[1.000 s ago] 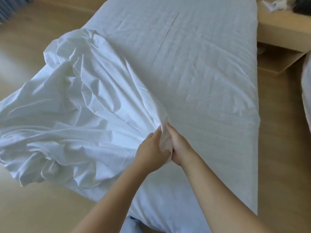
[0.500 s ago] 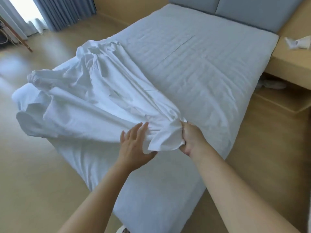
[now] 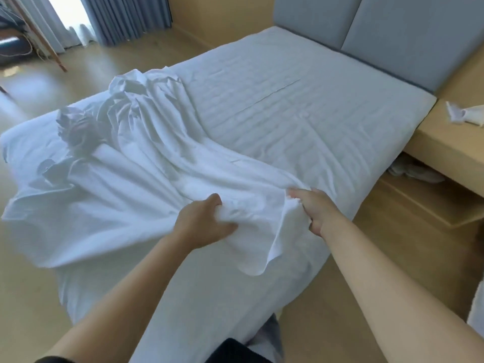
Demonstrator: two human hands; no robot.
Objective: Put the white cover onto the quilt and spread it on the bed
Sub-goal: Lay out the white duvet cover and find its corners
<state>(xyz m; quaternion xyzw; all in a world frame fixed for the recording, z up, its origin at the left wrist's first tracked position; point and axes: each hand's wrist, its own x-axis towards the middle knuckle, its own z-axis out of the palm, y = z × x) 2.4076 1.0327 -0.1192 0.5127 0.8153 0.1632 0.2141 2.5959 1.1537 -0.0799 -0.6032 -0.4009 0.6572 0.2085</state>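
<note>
Gripping the white cover (image 3: 125,179) with the left hand (image 3: 201,224), fingers (image 3: 216,201) curled into a bunched fold at centre frame. Clamping its edge with the right hand (image 3: 311,208) just to the right, fingers (image 3: 297,193) closed on cloth. Lying crumpled over the left half of the bed (image 3: 301,100), reaching toward upper left, drooping in a flap between the two hands.

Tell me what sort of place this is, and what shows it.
A bedroom, possibly a hotel room. A bed with a padded grey headboard fills the view, a wooden bedside unit stands beside it, and long curtains hang in the far corner. A white cover lies crumpled on the bed.
</note>
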